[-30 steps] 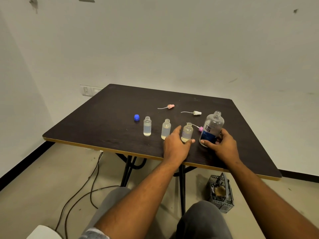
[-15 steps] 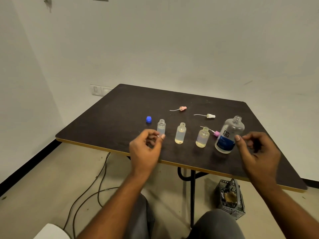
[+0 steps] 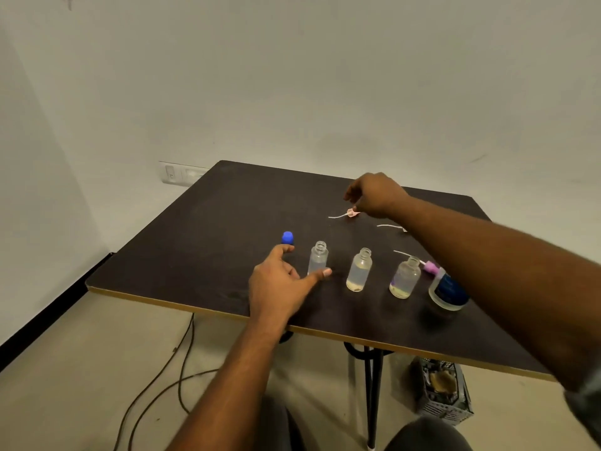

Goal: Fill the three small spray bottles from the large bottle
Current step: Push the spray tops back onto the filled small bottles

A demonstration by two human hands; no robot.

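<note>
3 small bottles (image 3: 360,270) in row, large bottle (image 3: 447,289) R, cap (image 3: 287,237) L

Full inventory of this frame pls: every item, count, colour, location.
dark brown table: 1, by the wall
small clear plastic bottles: 3, uncapped, row near front edge
large clear bottle with blue label: 1, right of row, mostly hidden by arm
blue cap: 1, behind-left of row
pink spray head with tube: 1, far side
white spray-head tube: 1, partly hidden
pink-purple spray head: 1, behind right small bottle
white wall socket: 1
dark cables: floor, left
grey basket: 1, floor
left hand: open, at leftmost bottle
right hand: over pink head, grip unclear
</note>
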